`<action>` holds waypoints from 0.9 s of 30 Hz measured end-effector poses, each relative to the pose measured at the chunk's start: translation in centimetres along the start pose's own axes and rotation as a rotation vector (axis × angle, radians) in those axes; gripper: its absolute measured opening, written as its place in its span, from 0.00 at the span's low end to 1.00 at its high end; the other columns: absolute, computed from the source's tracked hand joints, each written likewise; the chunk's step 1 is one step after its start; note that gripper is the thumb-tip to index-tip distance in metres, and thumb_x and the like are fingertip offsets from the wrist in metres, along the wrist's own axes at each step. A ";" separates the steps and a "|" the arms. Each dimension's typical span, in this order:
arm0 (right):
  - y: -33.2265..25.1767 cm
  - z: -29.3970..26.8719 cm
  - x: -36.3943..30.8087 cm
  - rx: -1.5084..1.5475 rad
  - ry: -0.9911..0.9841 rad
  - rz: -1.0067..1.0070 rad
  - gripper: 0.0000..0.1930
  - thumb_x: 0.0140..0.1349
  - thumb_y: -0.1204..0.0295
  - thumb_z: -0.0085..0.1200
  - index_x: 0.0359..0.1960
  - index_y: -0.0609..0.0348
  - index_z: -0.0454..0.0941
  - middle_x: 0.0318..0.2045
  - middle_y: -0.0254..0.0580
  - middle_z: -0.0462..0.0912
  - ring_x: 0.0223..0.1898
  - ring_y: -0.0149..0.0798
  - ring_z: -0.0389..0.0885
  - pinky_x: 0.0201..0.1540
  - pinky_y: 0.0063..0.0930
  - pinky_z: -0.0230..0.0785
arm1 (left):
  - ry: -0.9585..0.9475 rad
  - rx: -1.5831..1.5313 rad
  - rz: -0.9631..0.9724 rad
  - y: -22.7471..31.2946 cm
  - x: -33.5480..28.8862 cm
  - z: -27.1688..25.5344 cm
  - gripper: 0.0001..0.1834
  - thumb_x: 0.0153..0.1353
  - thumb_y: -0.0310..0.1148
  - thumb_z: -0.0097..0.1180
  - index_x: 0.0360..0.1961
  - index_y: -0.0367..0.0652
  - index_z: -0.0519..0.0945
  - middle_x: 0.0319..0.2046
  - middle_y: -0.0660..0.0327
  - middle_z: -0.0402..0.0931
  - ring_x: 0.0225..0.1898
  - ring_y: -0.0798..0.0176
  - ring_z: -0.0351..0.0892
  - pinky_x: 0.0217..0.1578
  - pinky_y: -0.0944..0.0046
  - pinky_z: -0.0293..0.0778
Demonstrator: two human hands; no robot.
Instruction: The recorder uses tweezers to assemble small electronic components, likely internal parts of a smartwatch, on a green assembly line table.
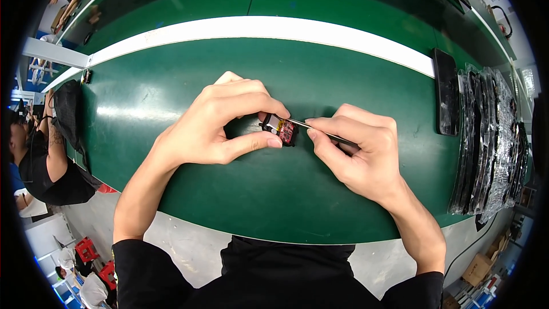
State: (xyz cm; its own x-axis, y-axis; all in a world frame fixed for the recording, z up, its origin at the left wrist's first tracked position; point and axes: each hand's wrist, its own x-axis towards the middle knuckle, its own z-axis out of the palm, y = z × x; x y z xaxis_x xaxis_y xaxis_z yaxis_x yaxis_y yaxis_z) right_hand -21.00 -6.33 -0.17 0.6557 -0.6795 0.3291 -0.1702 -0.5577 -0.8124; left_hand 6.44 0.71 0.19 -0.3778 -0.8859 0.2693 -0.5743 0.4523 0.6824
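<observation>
A small black device housing (278, 130) with its inside showing sits over the middle of the green table. Inside it I see a red circuit board, a silvery part and a bit of yellow. My left hand (229, 120) pinches the housing between thumb and index finger, thumb below and index finger above. My right hand (360, 143) grips thin metal tweezers (326, 131) like a pen. Their tip reaches the housing's upper right edge, close to my left index fingertip. Whether the tip touches the board, I cannot tell.
A white bar (257, 27) runs across the far side of the green table (274, 194). At the right stand a black flat device (445, 91) and a row of plastic-wrapped dark items (486, 143). A black bag (68, 114) hangs at the left edge, beside a seated person (51, 166).
</observation>
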 end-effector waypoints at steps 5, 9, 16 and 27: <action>-0.1 0.0 -0.1 -0.026 0.011 -0.012 0.08 0.61 0.82 0.71 0.42 0.64 0.93 0.23 0.36 0.80 0.18 0.30 0.73 0.20 0.29 0.61 | -0.030 -0.012 -0.074 0.6 0.2 -0.2 0.21 0.56 0.37 0.81 0.50 0.42 0.92 0.39 0.62 0.88 0.35 0.61 0.77 0.45 0.60 0.70; 0.0 0.0 -0.2 -0.033 0.015 -0.036 0.08 0.61 0.82 0.71 0.42 0.64 0.93 0.23 0.37 0.79 0.18 0.31 0.72 0.20 0.31 0.61 | -0.017 -0.018 -0.069 0.4 0.0 -0.1 0.22 0.56 0.38 0.82 0.50 0.42 0.92 0.39 0.63 0.89 0.34 0.61 0.77 0.44 0.60 0.69; 0.3 0.1 -0.3 -0.015 -0.001 -0.066 0.08 0.60 0.83 0.70 0.42 0.64 0.93 0.23 0.38 0.79 0.19 0.33 0.73 0.20 0.32 0.62 | -0.017 -0.030 -0.097 0.6 0.1 -0.1 0.22 0.55 0.39 0.83 0.50 0.43 0.93 0.38 0.63 0.88 0.35 0.61 0.77 0.45 0.60 0.70; -0.1 -0.4 -0.2 0.079 0.096 0.092 0.03 0.66 0.81 0.71 0.40 0.64 0.91 0.22 0.34 0.81 0.19 0.23 0.73 0.21 0.25 0.61 | -0.016 0.039 -0.101 0.8 0.1 -0.1 0.30 0.54 0.39 0.85 0.58 0.45 0.91 0.33 0.66 0.82 0.34 0.63 0.76 0.49 0.60 0.69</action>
State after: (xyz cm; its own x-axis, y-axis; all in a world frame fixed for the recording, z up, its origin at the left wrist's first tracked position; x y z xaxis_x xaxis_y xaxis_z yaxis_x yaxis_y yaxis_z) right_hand -21.38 -6.27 0.04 0.5657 -0.7709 0.2928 -0.1660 -0.4542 -0.8753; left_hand 6.02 0.96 0.81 -0.3278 -0.9255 0.1897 -0.6378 0.3649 0.6783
